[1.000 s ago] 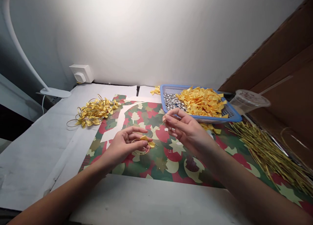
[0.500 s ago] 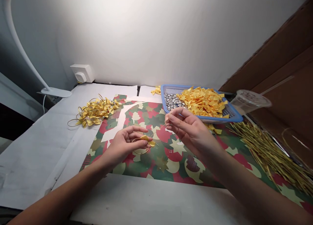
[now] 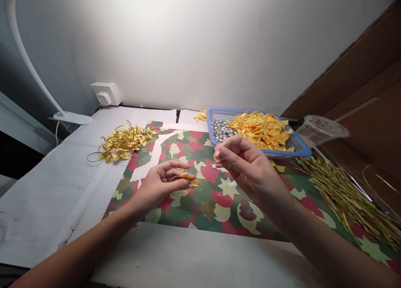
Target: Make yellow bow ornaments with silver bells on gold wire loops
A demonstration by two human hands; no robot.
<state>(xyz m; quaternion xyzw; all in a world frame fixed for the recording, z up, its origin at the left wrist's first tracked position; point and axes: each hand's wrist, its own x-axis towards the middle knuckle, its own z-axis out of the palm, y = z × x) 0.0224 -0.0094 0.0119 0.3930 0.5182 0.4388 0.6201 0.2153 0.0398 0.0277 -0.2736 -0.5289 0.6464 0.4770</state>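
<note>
My left hand (image 3: 158, 181) pinches a small yellow ribbon bow (image 3: 194, 183) between thumb and fingers. A thin gold wire loop (image 3: 183, 195) hangs at the bow, partly behind the fingertips, and a short wire end pokes out on its right. Up and to the right, my right hand (image 3: 246, 165) is closed in a pinch. From the bow to those fingertips runs a fine gold wire (image 3: 206, 168), stretched at a slant. Its far end is hidden in the right fingers. Both hands hover above the patterned sheet (image 3: 208, 210).
A blue basket (image 3: 300, 148) holds yellow bows (image 3: 260, 129) and silver bells (image 3: 221, 129). Gold wire stems (image 3: 347, 196) lie at the right, below a clear plastic tub (image 3: 324, 127). Looped bows (image 3: 123, 142) are piled at the left, near a white lamp base (image 3: 73, 118).
My right hand has shifted very slightly to the right. The left hand stays in place with the bow, whose loop has turned a little.
</note>
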